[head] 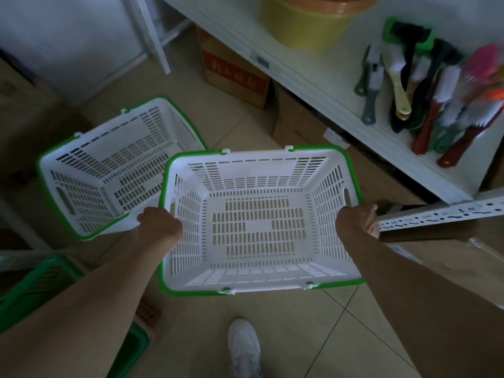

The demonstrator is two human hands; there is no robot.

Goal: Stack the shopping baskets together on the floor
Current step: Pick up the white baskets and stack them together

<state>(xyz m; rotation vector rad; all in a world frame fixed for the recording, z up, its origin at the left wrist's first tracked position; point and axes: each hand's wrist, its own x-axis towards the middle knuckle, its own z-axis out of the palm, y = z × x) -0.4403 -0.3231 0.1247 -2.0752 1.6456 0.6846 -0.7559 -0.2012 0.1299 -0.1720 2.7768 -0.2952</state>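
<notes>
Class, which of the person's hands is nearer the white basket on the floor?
Left. The left hand is beside the floor basket's near corner; the right hand grips the held basket's far side.

Two white baskets with green rims are showing — one held up (259, 222), one lying on the floor (114, 165). Two hands are gripping the held one: the left hand (161, 222) and the right hand (357, 219). One green crate (41, 285) is sitting at the lower left, one yellow bucket (308, 23) is standing on the shelf (313, 77), one white shoe (244, 347) is showing below, and the brushes (436, 99) — too jumbled for a count — are lying in one heap.
</notes>
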